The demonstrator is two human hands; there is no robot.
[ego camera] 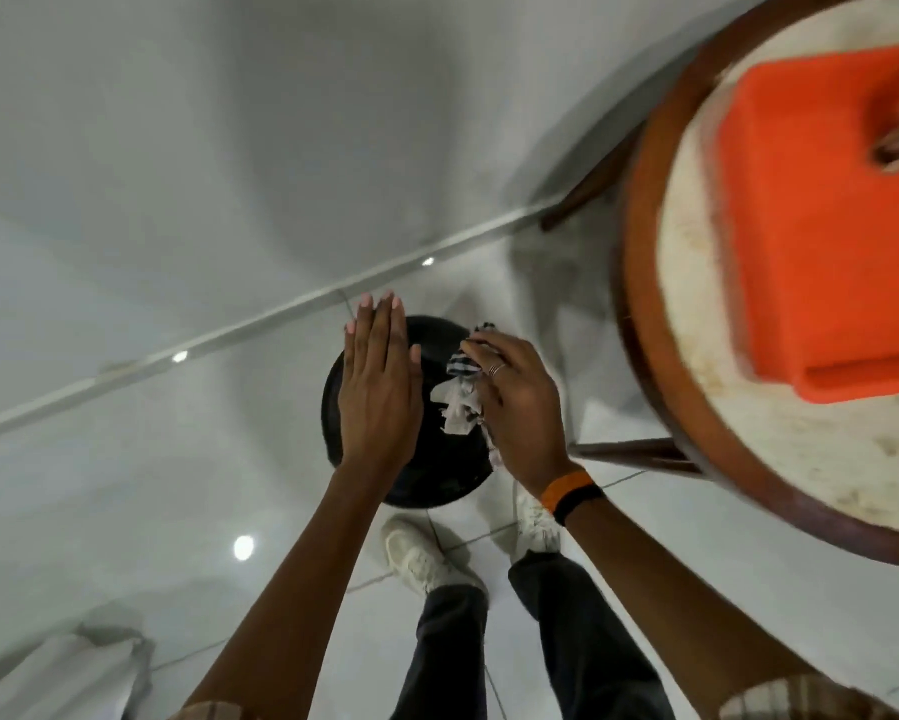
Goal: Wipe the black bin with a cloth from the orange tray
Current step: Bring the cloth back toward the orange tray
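The black bin [432,480] stands on the floor below both hands. The cloth [460,402] is gripped in the right hand [520,407]; the left hand [380,387] is held flat, fingers together. Fetching looks done, wiping barely begun. Beyond, the orange tray [826,226] is seen on the desk [707,314].

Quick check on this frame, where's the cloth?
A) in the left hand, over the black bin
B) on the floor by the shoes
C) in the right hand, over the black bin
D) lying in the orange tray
C: the right hand grips the crumpled cloth above the black bin, while the left hand is flat and empty over the bin, and the orange tray sits on the round table.
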